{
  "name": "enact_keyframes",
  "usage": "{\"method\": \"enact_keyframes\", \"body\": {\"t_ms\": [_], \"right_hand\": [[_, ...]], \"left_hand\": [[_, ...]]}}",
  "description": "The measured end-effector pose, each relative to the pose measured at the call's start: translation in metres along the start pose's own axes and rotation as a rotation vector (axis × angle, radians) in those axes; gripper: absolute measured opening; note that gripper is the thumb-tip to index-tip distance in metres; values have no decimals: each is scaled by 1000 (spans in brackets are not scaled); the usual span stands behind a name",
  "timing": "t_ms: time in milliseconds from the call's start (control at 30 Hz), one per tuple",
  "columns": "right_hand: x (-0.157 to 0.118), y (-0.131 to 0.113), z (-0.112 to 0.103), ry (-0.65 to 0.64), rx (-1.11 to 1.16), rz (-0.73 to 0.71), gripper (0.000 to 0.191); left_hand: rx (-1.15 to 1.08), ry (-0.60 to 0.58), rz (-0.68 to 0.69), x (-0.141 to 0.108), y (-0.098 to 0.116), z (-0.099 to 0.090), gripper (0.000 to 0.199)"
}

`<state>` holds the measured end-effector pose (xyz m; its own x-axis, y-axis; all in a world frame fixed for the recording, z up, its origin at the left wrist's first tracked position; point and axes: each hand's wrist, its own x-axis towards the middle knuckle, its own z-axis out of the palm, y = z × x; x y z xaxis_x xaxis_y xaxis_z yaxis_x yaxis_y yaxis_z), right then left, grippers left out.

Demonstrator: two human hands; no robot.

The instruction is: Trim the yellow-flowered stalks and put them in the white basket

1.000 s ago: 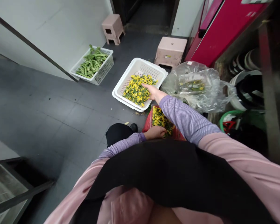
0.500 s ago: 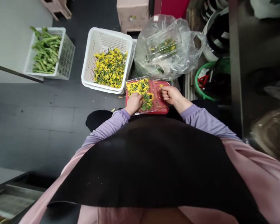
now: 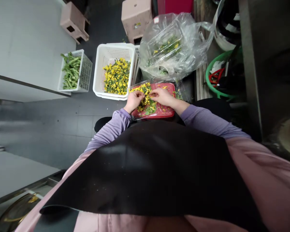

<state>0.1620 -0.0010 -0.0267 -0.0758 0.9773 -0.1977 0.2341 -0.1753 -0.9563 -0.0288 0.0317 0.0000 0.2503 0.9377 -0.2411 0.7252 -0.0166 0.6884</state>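
Note:
Yellow flowers with green stems (image 3: 147, 102) fill a clear plastic box on a red tray (image 3: 168, 111) in front of my lap. Over the box's left side, my left hand (image 3: 134, 100) is closed in a pinch. My right hand (image 3: 162, 96) reaches in from the right, its thumb and fingertips pinched together close to the left fingertips. Both pinches are right above the flowers, and whatever is between the fingers is too small to make out. Loose green and yellow bits lie on the tray's right part.
A white basket (image 3: 100, 71) of yellow flowers stands beyond my left hand. Farther left is a white basket (image 3: 87, 75) of green stalks. A clear plastic bag (image 3: 195, 48) lies behind the tray. Beyond are pink stools (image 3: 136, 16); a green basin (image 3: 209, 72) is at right.
My right hand has moved left from the tray's right part to the flowers, near my left hand. My left hand has shifted slightly left and up. The camera view has turned somewhat.

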Motion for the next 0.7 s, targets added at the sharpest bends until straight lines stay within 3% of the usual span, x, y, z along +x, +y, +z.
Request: {"method": "enact_keyframes", "body": {"t_ms": [133,333,467,533,600,700], "right_hand": [[-8,-3,8,-67,-3,5,17],[-13,-7,5,-146,305,227,15],[-10,-5,6,-88,148,150,19],[-9,-3,5,-41,0,34,19],[-8,-1,2,-2,-99,-40,20],[-5,-2,-9,59,13,18,19]], "left_hand": [[-200,-80,-63,-9,8,4,4],[-31,43,163,-15,16,9,3],[10,71,177,-17,16,7,4],[-24,3,141,-18,12,6,6],[-72,-141,58,-17,5,6,10],[28,-245,12,-14,-9,12,13]]}}
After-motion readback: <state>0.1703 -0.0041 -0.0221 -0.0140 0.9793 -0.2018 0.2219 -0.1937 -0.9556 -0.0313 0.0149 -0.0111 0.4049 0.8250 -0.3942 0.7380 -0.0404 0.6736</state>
